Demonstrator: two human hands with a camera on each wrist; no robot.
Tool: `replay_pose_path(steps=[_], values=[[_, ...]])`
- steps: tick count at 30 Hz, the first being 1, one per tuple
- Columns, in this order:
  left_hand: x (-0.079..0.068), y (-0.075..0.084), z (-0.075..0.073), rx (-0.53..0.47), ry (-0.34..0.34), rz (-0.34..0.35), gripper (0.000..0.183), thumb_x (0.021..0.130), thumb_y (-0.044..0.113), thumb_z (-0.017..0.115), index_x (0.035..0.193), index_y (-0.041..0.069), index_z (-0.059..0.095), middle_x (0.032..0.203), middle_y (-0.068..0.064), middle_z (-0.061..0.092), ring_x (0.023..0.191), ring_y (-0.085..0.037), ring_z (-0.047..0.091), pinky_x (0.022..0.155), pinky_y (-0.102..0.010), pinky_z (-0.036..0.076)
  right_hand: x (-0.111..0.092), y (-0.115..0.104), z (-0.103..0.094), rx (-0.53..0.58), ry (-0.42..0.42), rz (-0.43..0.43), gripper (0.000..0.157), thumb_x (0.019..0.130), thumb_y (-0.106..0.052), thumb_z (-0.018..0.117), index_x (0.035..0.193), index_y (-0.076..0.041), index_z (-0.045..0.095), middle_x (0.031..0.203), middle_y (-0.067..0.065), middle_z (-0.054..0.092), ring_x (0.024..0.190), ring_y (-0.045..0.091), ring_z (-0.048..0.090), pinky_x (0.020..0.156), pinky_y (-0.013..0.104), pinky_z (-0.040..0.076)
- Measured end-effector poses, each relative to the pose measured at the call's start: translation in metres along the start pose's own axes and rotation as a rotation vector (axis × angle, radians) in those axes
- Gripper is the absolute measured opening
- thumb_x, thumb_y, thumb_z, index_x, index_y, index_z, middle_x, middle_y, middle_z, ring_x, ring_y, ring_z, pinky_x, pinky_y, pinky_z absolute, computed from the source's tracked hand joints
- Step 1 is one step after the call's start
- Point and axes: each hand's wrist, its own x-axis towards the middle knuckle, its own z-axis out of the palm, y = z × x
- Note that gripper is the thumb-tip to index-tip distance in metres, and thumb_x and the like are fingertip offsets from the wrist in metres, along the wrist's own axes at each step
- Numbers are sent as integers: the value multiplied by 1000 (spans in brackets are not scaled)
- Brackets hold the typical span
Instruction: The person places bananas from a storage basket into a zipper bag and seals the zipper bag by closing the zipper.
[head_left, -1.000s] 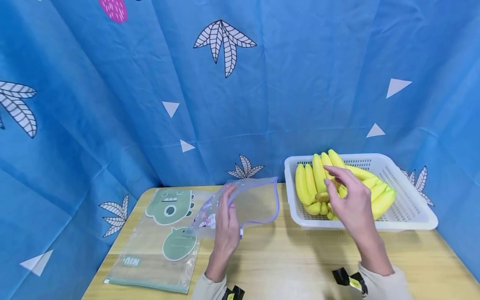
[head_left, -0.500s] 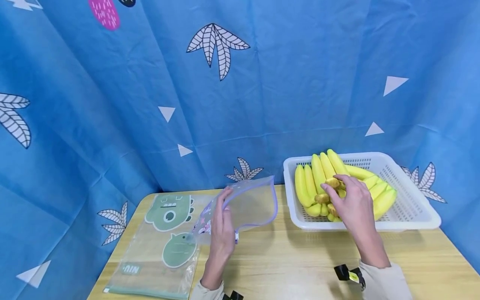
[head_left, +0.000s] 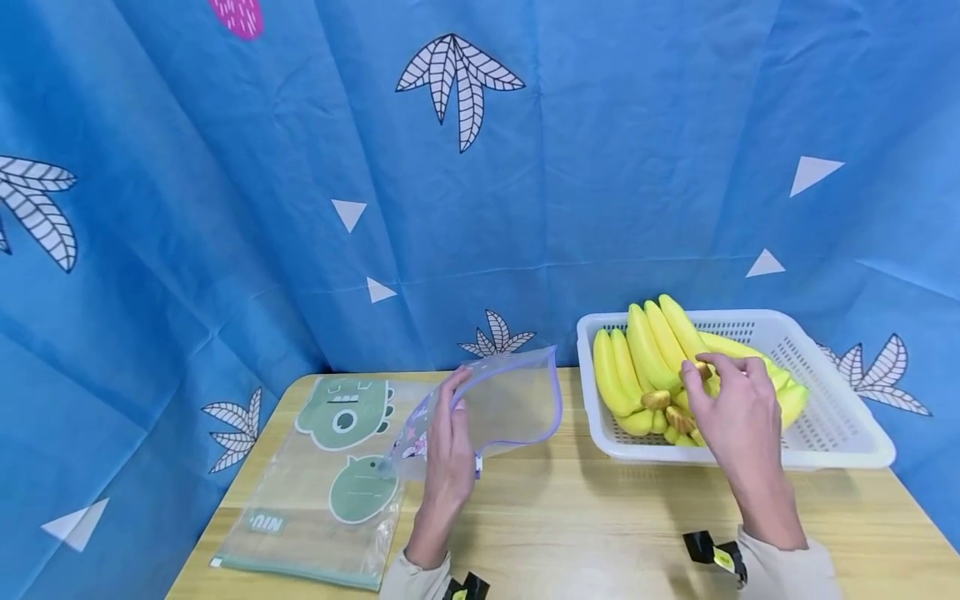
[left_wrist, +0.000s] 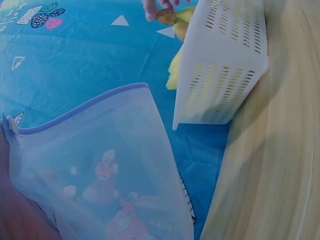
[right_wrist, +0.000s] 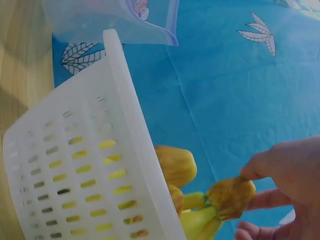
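Observation:
In the head view my left hand (head_left: pixel 448 450) holds a clear zip bag (head_left: pixel 517 408) with a purple rim by its near side, the mouth gaping toward the basket. The left wrist view shows pink cartoon prints on this bag (left_wrist: pixel 115 185). My right hand (head_left: pixel 738 412) reaches over a white basket (head_left: pixel 832 457) and pinches the brown stem end of a banana bunch (head_left: pixel 660 342) between thumb and fingers. From the right wrist, that stem end (right_wrist: pixel 231 197) shows right at the thumb tip. Other yellow bananas (head_left: pixel 615 375) lie around it in the basket.
A second clear zip bag (head_left: pixel 300 500) with green dinosaur prints lies flat on the wooden table (head_left: pixel 570 533) at the left. Blue patterned cloth (head_left: pixel 637 167) hangs behind the table and along its sides. The basket's right part is bare.
My right thumb and fingers have come together on the banana stem, and the hand has moved slightly right. The bananas under it have shifted a little. The left hand keeps the bag nearly still.

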Motion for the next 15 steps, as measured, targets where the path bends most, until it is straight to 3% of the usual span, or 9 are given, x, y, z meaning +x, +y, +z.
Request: replay_pose_path(steps=[3,6,13,15], values=[[0,-1,0,5,2,18,43,110,17,28,147,11,50,157,-2,46,148,-28,37,120,-57,28,0,3,2,-46,-61,69,47,103,-35,50,123,4,66,88,23,64,69,39,57,53,50,44],[-2,-2,-1,4,1,27,43,110,17,28,146,10,50,157,-2,46,148,-29,37,120,-56,28,0,8,4,-79,-74,109,46,100,-32,46,122,3,65,72,17,65,51,31,51,46,41,37],[-5,-4,-4,7,-5,19,43,111,19,28,147,10,50,158,-2,45,148,-27,37,120,-53,28,-2,29,0,-64,33,100,37,100,-25,58,116,7,69,77,24,72,56,38,58,50,44,38],[-5,-4,-6,5,-9,17,43,111,20,28,147,11,50,158,-2,44,148,-27,36,120,-54,28,-3,33,-3,-54,26,119,38,100,-24,59,120,8,68,73,24,70,54,36,58,51,43,38]])
